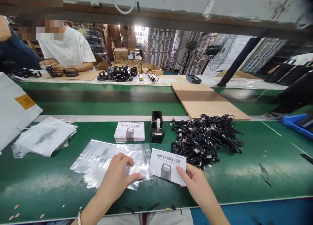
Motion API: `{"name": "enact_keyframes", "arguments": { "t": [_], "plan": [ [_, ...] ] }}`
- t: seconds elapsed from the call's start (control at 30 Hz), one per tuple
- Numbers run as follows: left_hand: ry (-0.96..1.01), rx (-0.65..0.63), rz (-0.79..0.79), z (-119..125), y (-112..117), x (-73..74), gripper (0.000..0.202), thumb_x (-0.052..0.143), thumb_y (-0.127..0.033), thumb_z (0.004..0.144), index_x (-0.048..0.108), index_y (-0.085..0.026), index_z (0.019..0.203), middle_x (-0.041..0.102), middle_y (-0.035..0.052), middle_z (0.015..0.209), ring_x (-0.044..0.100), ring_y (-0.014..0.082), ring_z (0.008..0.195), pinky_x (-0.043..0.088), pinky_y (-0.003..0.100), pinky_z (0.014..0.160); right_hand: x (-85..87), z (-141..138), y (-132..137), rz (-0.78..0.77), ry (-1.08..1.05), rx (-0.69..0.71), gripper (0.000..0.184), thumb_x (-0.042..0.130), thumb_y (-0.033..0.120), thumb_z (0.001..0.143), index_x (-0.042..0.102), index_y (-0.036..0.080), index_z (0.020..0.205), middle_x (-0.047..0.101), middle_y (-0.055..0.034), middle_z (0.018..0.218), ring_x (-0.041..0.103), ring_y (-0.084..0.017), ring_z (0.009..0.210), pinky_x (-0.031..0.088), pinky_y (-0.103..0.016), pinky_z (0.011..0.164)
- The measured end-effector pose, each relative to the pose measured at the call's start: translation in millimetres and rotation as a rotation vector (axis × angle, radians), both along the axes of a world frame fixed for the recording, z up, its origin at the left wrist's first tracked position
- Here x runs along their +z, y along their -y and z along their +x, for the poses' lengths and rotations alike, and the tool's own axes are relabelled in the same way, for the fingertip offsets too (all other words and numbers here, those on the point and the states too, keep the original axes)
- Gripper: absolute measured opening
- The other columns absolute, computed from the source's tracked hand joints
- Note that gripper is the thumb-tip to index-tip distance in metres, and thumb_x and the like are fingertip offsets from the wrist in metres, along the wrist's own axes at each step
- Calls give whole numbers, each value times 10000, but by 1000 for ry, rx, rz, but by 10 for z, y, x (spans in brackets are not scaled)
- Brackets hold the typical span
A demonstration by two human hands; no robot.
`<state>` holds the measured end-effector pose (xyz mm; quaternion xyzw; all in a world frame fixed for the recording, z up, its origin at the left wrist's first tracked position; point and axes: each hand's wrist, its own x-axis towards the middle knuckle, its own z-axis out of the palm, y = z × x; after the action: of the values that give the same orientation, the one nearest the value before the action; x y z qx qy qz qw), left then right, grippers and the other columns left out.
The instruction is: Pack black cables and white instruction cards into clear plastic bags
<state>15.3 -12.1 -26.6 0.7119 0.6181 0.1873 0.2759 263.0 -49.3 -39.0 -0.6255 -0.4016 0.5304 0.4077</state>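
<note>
My right hand [197, 182] pinches the right side of a white printed leaflet [160, 168] marked "Thunder Trail Pro", thumb on top and fingers beneath. The leaflet is tilted just above the green bench. My left hand [118, 172] rests over a pile of clear plastic bags [90, 156], its thumb and index finger apart at the bags' right end. Behind the bags stands a neat stack of matching leaflets [129, 137]. A black tape dispenser [157, 128] sits right of that stack. Beyond my right hand lies a heap of black cables [205, 140].
Filled plastic bags [46, 137] and a large white sack [14, 111] lie at the left. A wooden board [207, 99] slopes across the gap to the far bench. There a co-worker [70, 45] handles black parts near a pile [119, 73]. A blue tray [298, 125] is at right.
</note>
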Motion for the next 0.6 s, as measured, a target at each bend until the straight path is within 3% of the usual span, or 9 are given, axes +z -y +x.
{"name": "enact_keyframes", "arguments": {
  "t": [0.07,0.17,0.3,0.6],
  "plan": [
    [-92,-5,23,58,-1,-13,279,718,-437,590,619,-198,696,575,64,820,506,286,832,396,393,726,-30,-7,4,4,-11,14,404,588,453,729,653,152,990,690,-61,795,568,-179,618,449,-263,491],
    [-126,-19,22,118,12,-31,183,659,-384,682,646,-206,638,583,56,769,513,263,795,388,379,716,-62,0,7,6,-28,15,416,588,454,731,645,150,1009,691,-65,819,574,-183,642,450,-258,499],
    [-92,-36,31,116,51,-18,227,531,-356,790,658,-216,666,580,39,752,521,232,784,391,360,720,-69,-15,45,-14,-71,-16,450,607,466,711,643,143,1021,695,-67,819,572,-175,633,443,-242,484],
    [-76,-42,105,114,163,-36,323,404,-327,852,630,-198,660,541,27,745,515,188,753,407,311,671,-55,-370,106,-6,-148,-214,485,634,501,663,667,112,952,702,-88,820,572,-167,594,460,-231,439]
  ]
}}
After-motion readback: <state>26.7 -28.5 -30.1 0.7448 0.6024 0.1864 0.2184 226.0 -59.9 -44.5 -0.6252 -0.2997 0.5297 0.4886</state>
